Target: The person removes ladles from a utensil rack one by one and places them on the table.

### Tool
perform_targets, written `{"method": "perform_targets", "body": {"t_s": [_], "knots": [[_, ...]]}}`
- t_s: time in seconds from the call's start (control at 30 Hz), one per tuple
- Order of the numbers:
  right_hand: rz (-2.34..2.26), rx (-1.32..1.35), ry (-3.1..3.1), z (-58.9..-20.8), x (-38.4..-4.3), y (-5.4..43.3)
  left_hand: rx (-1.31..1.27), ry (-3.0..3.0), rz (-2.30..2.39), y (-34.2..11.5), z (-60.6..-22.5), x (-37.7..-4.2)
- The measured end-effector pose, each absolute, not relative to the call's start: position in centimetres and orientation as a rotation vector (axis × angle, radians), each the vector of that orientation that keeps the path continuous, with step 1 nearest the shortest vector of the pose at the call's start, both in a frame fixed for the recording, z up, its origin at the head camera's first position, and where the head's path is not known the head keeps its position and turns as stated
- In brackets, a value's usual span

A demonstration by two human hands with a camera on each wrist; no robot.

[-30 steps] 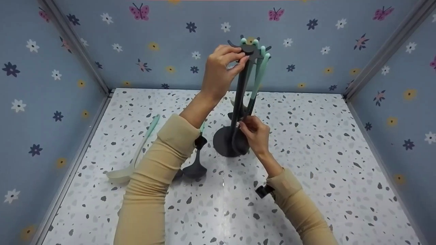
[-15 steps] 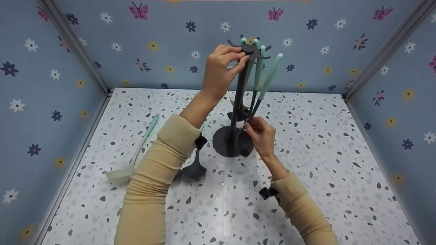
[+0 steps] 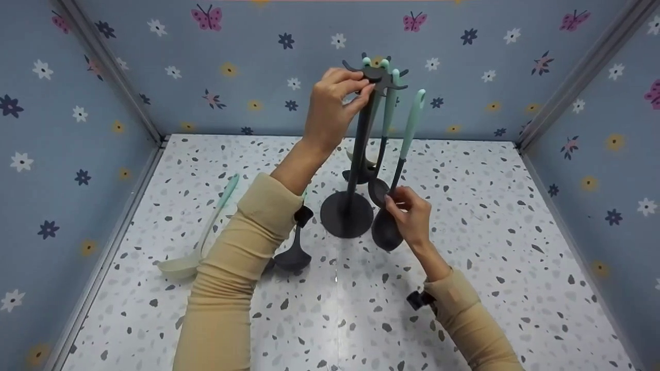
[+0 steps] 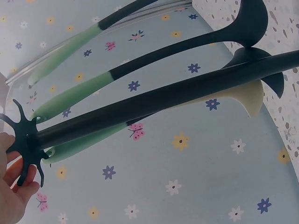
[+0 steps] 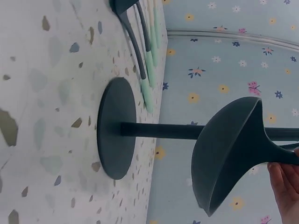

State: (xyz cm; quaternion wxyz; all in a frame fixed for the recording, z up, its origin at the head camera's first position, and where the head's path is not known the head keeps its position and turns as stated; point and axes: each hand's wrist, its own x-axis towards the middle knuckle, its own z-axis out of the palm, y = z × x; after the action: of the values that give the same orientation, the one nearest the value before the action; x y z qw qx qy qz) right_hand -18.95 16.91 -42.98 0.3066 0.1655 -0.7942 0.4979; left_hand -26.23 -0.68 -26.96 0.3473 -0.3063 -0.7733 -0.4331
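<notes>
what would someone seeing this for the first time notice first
Probably the tall dark stand at the centre of the head view, its hooked top held by the left hand and mint-handled utensils hanging from it. Next, just right of it, the dark utensil that the right hand holds, its mint handle apart from the hooks. The blue walls with butterflies and flowers behind also catch the eye.

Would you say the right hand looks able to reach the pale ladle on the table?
Probably not: the right hand holds a dark utensil, and the left arm lies between that hand and the pale ladle.
</notes>
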Motion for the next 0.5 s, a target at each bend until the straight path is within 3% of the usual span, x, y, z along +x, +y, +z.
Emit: {"method": "perform_targets", "body": {"t_s": [0.5], "knots": [[1.321,0.271,-2.237,-48.2,-20.8,20.7,-0.805,-1.956,-1.121,-0.6,-27.0,-26.3]]}}
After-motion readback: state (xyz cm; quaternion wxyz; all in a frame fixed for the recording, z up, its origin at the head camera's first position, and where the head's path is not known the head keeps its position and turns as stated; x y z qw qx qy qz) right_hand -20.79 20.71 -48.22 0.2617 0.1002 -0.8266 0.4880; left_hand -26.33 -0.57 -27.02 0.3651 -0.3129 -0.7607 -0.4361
